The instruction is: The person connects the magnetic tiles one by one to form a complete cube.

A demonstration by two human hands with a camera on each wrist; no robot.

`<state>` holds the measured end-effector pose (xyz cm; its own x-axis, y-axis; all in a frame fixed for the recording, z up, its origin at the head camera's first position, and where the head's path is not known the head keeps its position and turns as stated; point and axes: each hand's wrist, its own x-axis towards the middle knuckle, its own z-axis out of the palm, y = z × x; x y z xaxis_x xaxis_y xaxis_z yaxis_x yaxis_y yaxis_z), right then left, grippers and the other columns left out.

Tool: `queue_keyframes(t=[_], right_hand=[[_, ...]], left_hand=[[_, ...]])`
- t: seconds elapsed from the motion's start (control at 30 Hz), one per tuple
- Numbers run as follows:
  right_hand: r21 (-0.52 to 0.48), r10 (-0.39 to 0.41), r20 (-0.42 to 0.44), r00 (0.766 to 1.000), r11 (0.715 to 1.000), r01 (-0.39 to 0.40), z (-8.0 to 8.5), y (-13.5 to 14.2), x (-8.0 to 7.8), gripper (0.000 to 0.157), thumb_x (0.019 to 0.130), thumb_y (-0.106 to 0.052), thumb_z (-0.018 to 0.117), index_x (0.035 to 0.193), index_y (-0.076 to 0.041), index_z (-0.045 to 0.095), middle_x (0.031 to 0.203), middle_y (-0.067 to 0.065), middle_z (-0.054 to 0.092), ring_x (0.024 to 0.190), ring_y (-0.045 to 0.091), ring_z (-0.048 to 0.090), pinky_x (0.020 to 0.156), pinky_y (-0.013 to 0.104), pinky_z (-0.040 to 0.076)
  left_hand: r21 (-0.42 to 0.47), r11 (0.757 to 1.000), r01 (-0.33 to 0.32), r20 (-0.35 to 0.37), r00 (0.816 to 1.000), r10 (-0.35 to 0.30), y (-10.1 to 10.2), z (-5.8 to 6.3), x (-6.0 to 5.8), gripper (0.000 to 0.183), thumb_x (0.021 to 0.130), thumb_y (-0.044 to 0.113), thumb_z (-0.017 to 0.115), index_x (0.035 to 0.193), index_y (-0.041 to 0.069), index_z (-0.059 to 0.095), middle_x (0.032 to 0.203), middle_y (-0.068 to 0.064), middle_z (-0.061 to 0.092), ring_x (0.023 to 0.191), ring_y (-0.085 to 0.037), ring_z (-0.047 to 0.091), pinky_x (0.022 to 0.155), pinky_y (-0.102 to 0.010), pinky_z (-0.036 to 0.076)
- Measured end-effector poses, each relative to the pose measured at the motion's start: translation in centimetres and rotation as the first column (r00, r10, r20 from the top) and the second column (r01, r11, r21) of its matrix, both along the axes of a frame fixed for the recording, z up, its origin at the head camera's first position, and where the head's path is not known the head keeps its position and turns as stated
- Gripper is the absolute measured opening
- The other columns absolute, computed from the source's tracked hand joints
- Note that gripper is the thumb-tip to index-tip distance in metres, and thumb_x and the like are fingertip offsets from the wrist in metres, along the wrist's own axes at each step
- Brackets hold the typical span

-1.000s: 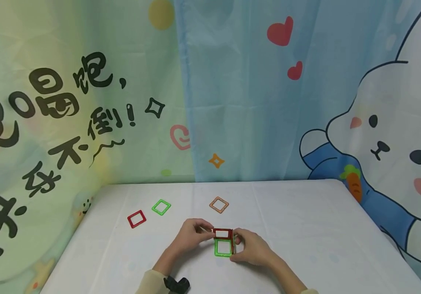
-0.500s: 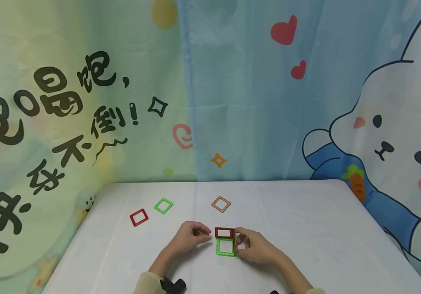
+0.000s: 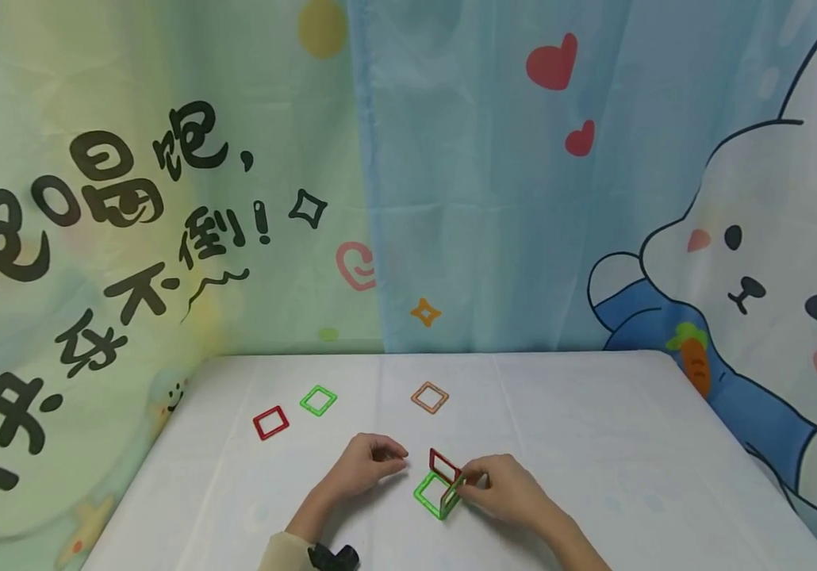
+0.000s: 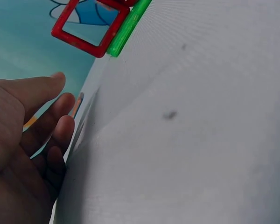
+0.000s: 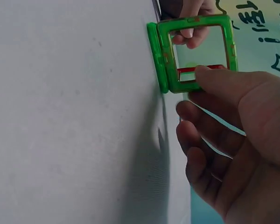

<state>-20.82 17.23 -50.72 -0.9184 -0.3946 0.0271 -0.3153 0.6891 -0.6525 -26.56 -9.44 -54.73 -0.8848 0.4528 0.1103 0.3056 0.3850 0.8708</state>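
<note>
A small build of square frame tiles stands on the white table. It has a green tile lying flat, a red tile upright on its far edge and a second green tile upright on its right edge. My right hand pinches that upright green tile, with the thumb on its frame. My left hand rests just left of the build, fingers loosely curled, holding nothing. In the left wrist view the red tile stands beyond my relaxed fingers.
Three loose square tiles lie further back on the table: a red one, a green one and an orange one. A printed cartoon curtain hangs behind the table's far edge.
My left hand let go of the red tile and drew slightly back to the left. The build has turned on the table under my right hand, so its tiles now stand at an angle.
</note>
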Motion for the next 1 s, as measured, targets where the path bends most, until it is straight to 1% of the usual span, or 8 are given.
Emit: queue_keyframes(t=[0.13, 0.27, 0.47, 0.57, 0.7, 0.8, 0.9, 1.0], right_hand=[[0.008, -0.04, -0.104, 0.994, 0.999, 0.042, 0.3, -0.2, 0.3, 0.026, 0.079, -0.02, 0.08, 0.104, -0.017, 0.072, 0.091, -0.008, 0.069, 0.066, 0.001, 0.053, 0.058, 0.025, 0.044], [-0.031, -0.033, -0.167, 0.985, 0.999, 0.028, 0.5, -0.4, 0.4, 0.029, 0.077, -0.013, 0.081, 0.104, -0.018, 0.071, 0.097, -0.004, 0.071, 0.067, 0.0, 0.058, 0.059, 0.024, 0.047], [-0.085, 0.002, -0.176, 0.984, 0.996, -0.017, 0.3, -0.3, 0.1, 0.028, 0.078, -0.007, 0.08, 0.104, -0.013, 0.072, 0.099, -0.001, 0.072, 0.067, 0.002, 0.062, 0.06, 0.024, 0.049], [-0.104, 0.015, -0.166, 0.986, 0.994, -0.033, 0.2, -0.4, 0.0, 0.024, 0.079, -0.005, 0.078, 0.101, -0.012, 0.072, 0.098, 0.001, 0.072, 0.067, 0.003, 0.062, 0.06, 0.024, 0.05], [-0.127, 0.017, -0.171, 0.985, 0.991, -0.039, 0.0, -0.6, 0.0, 0.019, 0.08, -0.005, 0.077, 0.096, -0.014, 0.071, 0.092, -0.003, 0.072, 0.066, 0.003, 0.062, 0.059, 0.024, 0.049], [-0.144, -0.006, -0.191, 0.982, 0.989, -0.022, 0.0, -0.7, -0.1, 0.018, 0.08, -0.004, 0.077, 0.093, -0.015, 0.071, 0.088, -0.006, 0.071, 0.064, 0.003, 0.061, 0.057, 0.024, 0.049], [-0.164, -0.036, -0.219, 0.975, 0.986, -0.001, -0.1, -0.9, -0.1, 0.018, 0.078, -0.002, 0.078, 0.091, -0.013, 0.071, 0.086, -0.005, 0.071, 0.063, 0.003, 0.06, 0.056, 0.024, 0.048], [-0.177, -0.087, -0.256, 0.963, 0.983, 0.041, -0.3, -1.0, -0.1, 0.02, 0.076, 0.0, 0.079, 0.089, -0.013, 0.071, 0.089, -0.002, 0.072, 0.061, 0.002, 0.059, 0.054, 0.023, 0.048]], left_hand=[[0.003, 1.0, 0.002, 0.01, 1.0, -0.002, -0.1, 0.2, 0.0, 0.01, 0.087, 0.017, 0.073, 0.095, 0.012, 0.076, 0.081, 0.007, 0.067, 0.066, -0.008, 0.052, 0.057, -0.022, 0.041], [0.009, 1.0, 0.013, 0.027, 1.0, -0.014, -0.5, 0.3, 0.0, 0.01, 0.088, 0.017, 0.073, 0.096, 0.011, 0.075, 0.084, 0.005, 0.068, 0.067, -0.009, 0.053, 0.058, -0.022, 0.042], [0.016, 1.0, 0.023, 0.025, 0.999, -0.023, -1.3, 0.7, -0.2, 0.012, 0.089, 0.014, 0.07, 0.098, 0.007, 0.074, 0.085, 0.003, 0.069, 0.07, -0.01, 0.059, 0.061, -0.023, 0.046], [0.007, 1.0, 0.008, 0.041, 0.999, -0.008, -1.8, 0.8, -0.4, 0.012, 0.09, 0.014, 0.069, 0.099, 0.007, 0.074, 0.086, 0.003, 0.068, 0.071, -0.011, 0.062, 0.062, -0.024, 0.047], [-0.001, 1.0, -0.015, 0.052, 0.999, 0.015, -2.7, 1.0, -0.7, 0.013, 0.091, 0.013, 0.069, 0.1, 0.006, 0.074, 0.087, 0.002, 0.068, 0.072, -0.013, 0.061, 0.062, -0.026, 0.047], [-0.008, 1.0, -0.029, 0.048, 0.998, 0.029, -3.5, 1.1, -1.0, 0.014, 0.091, 0.013, 0.068, 0.101, 0.006, 0.073, 0.089, 0.0, 0.069, 0.073, -0.013, 0.06, 0.062, -0.026, 0.047], [0.001, 0.999, -0.046, 0.051, 0.998, 0.046, -4.7, 1.1, -1.2, 0.015, 0.092, 0.014, 0.067, 0.102, 0.005, 0.073, 0.09, -0.002, 0.069, 0.074, -0.014, 0.061, 0.062, -0.026, 0.047], [0.026, 0.997, -0.073, 0.053, 0.996, 0.071, -6.0, 1.1, -1.2, 0.016, 0.093, 0.013, 0.067, 0.103, 0.003, 0.073, 0.091, -0.005, 0.07, 0.074, -0.017, 0.061, 0.062, -0.026, 0.046]])
